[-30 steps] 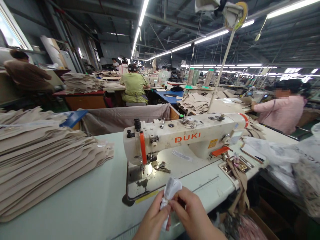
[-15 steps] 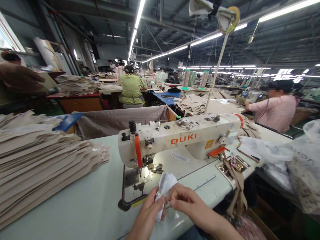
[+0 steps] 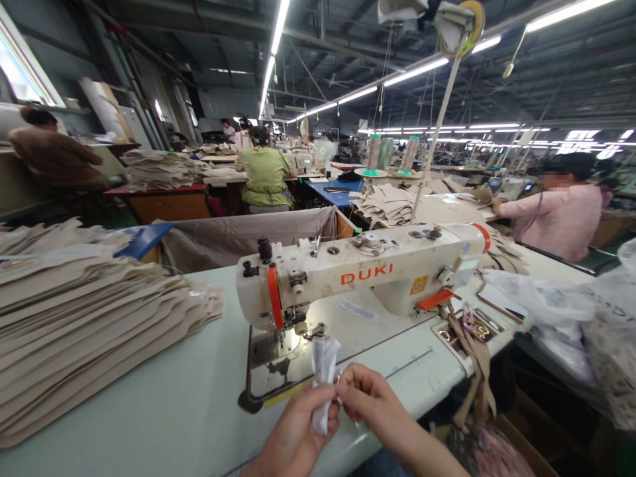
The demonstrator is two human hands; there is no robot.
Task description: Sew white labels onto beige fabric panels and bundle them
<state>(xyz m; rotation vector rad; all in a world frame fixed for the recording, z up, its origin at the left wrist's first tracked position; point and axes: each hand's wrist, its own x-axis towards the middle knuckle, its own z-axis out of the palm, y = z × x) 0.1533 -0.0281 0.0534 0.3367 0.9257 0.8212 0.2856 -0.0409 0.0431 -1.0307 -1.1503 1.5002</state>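
In front of the sewing machine (image 3: 362,265), my left hand (image 3: 303,421) is closed around a narrow bundle of white labels (image 3: 324,361), pinched in at its middle. The bundle stands nearly upright, its top end sticking up past my thumb. Close against its right side, my right hand (image 3: 365,394) has thumb and forefinger pinched together. Whatever lies between those fingertips is too small to make out. A printed white label (image 3: 359,310) lies flat on the machine bed beyond my hands.
A tall stack of beige fabric pieces (image 3: 99,331) covers the table's left side. At right are a small parts tray (image 3: 442,331), hanging beige strips (image 3: 474,371) and clear plastic bags (image 3: 561,298). Co-workers sit farther off, one in a green top (image 3: 263,169), another in pink (image 3: 561,212).
The white bundle has turned more upright and looks narrower, with my left thumb now across its front. My right hand stays pinched beside it. The view has shifted slightly.
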